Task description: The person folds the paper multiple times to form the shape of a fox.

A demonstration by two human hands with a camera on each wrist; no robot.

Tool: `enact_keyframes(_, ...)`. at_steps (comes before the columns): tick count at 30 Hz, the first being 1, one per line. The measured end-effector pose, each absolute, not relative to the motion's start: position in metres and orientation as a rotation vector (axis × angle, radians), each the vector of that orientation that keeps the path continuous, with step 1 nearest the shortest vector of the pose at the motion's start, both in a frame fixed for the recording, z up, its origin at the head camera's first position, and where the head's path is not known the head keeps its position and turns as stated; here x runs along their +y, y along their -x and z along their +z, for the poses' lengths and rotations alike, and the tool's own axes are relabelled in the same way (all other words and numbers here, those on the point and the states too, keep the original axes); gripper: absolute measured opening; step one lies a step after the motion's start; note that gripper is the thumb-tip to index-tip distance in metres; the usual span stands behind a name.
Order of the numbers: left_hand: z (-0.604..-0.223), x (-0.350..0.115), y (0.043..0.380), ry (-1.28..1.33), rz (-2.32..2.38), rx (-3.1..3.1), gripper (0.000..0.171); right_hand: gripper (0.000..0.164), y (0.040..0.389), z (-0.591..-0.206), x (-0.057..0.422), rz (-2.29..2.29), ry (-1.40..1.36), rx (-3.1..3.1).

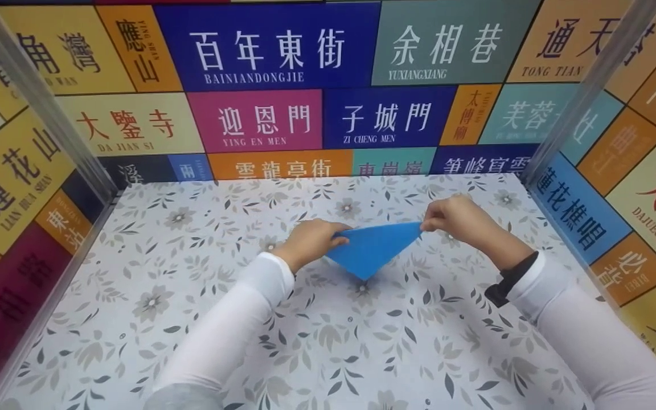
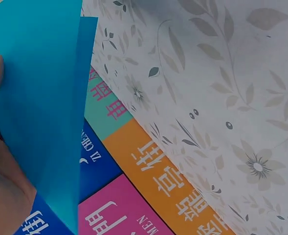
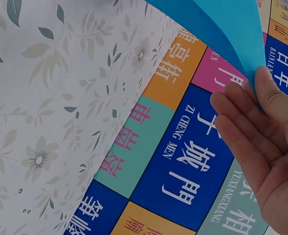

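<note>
A blue sheet of paper [image 1: 376, 246], folded into a triangle, is held up between both hands with its point downward over the table. My left hand [image 1: 315, 242] grips its left side, with the thumb lying on the near face. At the upper right corner, my right hand [image 1: 452, 215] pinches the paper between thumb and fingers. In the left wrist view the blue paper [image 2: 41, 93] shows two layers slightly apart along one edge. The right wrist view shows the thumb of the right hand [image 3: 266, 132] pressing the paper's tip [image 3: 249, 44], the layers curving apart.
A white cloth with grey leaves and flowers covers the table [image 1: 203, 324]. Panels of coloured signs [image 1: 265, 45] with Chinese characters stand along the back and both sides. Clear corner posts [image 1: 595, 85] rise at the table's back corners. A dark band [image 1: 513, 279] circles the right wrist.
</note>
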State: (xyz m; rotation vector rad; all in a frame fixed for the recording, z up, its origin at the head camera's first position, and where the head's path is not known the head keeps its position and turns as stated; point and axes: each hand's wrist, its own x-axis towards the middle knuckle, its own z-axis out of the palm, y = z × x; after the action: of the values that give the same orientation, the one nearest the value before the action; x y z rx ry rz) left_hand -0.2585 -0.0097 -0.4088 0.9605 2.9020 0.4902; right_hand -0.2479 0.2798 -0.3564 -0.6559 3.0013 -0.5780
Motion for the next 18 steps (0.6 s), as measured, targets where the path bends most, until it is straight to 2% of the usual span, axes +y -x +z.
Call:
enact_keyframes(3, -0.409, -0.012, 0.258, -0.995, 0.51, 2.931, 0.029, 0.014, 0.249, -0.358, 0.283, -0.575, 0.635, 3.015)
enact_keyframes(7, -0.407, -0.017, 0.258, -1.054, 0.547, 2.904, 0.023, 0.018, 0.25, -0.359, 0.283, -0.537, 0.613, 3.075)
enact_keyframes(14, -0.4, -0.025, 0.26, -1.027, 0.615, 2.8, 0.026, 0.023, 0.254, -0.359, 0.289, -0.523, 0.585, 3.1)
enact_keyframes(18, -0.4, -0.032, 0.262, -0.929, 0.616, 2.789, 0.03, 0.023, 0.255, -0.357, 0.3, -0.606, 0.4, 3.098)
